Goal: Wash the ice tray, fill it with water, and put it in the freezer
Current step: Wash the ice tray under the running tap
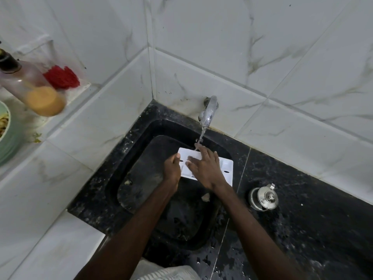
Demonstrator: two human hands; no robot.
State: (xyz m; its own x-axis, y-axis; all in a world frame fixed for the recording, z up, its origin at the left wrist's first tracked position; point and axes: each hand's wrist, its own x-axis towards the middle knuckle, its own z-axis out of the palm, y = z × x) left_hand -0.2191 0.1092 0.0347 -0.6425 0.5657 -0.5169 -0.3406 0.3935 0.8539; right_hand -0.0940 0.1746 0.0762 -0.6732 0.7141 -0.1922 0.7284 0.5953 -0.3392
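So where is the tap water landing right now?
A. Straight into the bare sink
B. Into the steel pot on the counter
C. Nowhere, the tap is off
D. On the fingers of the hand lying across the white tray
D: the stream from the tap falls onto the fingertips of the right hand, spread over the white tray, which the left hand grips at its edge.

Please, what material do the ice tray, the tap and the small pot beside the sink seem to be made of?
White rectangular ice tray: probably plastic, matt and opaque with moulded cells. Curved silver tap: looks like polished metal, bright highlights. Small lidded steel pot: likely stainless steel, mirror-like lid with a knob.
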